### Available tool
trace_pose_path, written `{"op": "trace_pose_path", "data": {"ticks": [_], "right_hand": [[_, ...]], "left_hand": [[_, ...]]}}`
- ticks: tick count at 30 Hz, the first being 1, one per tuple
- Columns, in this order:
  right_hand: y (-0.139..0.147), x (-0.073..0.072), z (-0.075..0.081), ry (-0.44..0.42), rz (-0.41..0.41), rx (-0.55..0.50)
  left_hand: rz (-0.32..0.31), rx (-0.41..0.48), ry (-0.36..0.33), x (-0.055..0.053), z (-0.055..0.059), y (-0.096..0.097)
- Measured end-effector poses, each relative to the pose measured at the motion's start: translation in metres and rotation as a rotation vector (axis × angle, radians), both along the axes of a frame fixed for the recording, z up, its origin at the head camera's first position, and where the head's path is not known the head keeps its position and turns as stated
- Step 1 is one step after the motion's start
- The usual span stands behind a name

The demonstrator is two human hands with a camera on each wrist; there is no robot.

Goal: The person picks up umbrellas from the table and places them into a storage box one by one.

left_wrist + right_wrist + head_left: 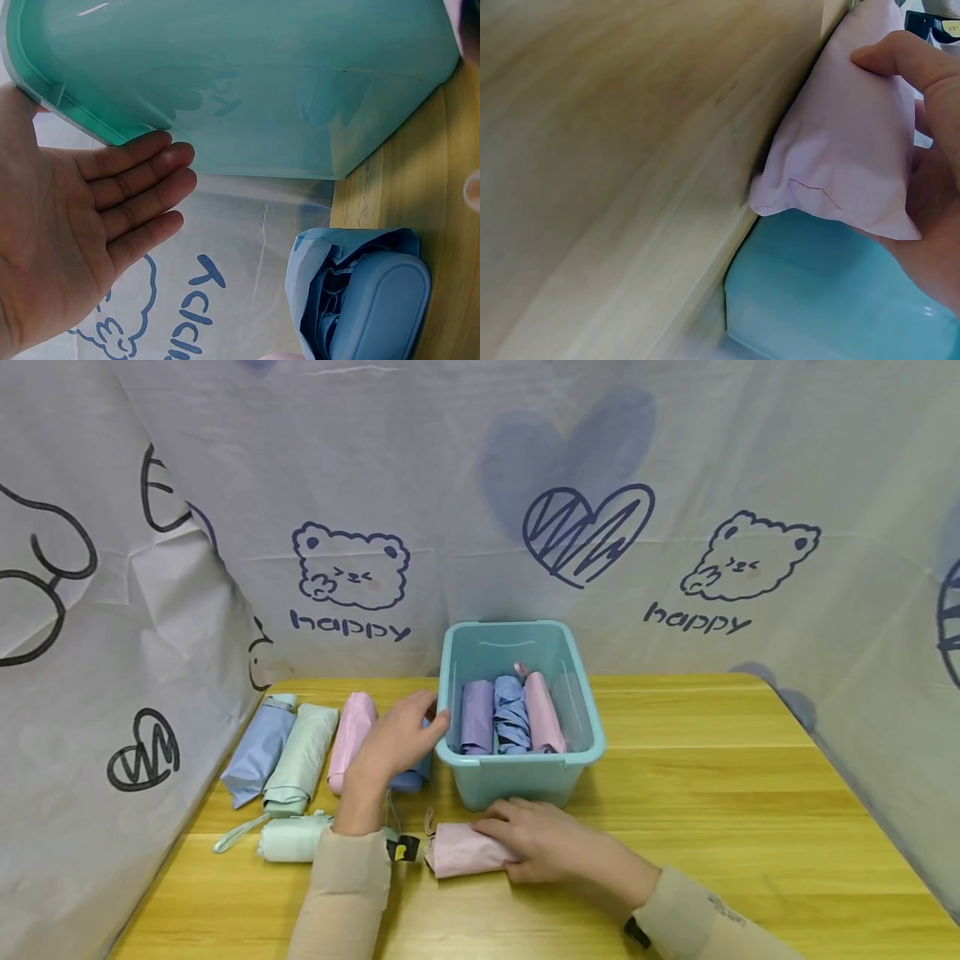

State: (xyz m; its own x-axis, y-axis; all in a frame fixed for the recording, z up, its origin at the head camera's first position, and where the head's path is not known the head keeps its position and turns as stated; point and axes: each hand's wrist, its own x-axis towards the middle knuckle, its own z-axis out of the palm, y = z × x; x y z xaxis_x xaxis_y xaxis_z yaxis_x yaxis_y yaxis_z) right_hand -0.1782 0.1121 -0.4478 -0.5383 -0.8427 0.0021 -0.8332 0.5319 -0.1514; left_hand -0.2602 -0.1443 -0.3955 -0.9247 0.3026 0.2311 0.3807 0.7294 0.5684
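Observation:
My left hand [401,731] is at the left rim of a teal plastic bin [521,760]. Its fingers lie straight along the outside of the wall, as the left wrist view shows, with the thumb near the rim. In front of the bin, my right hand [540,839] grips a folded pink umbrella [468,850] that lies sideways on the table. The thumb [885,58] presses on its pale pink cover. Inside the bin stand a purple umbrella [477,714], a blue one [512,714] and a pink one [543,712], side by side.
Left of the bin lie a blue umbrella [260,747], a mint one [302,756], a pink one [352,739] and a darker blue one [379,300], partly behind my left hand. Another mint umbrella [292,839] lies crosswise nearer me. Printed cloth [480,585] hangs behind the wooden table [712,793].

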Motion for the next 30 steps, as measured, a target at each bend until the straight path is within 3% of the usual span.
{"op": "trace_pose_path", "data": {"ticks": [18, 25, 30], "right_hand": [[0.029, 0.012, 0.002, 0.037, 0.005, -0.083], [0.037, 0.018, 0.006, 0.011, 0.005, -0.156], [0.041, 0.020, 0.008, 0.076, 0.049, -0.254]], "left_hand": [[-0.001, -0.001, 0.011, 0.001, 0.000, 0.001], [-0.001, -0.003, 0.008, 0.001, 0.001, 0.001], [0.001, -0.007, 0.006, 0.001, 0.000, 0.001]]}}
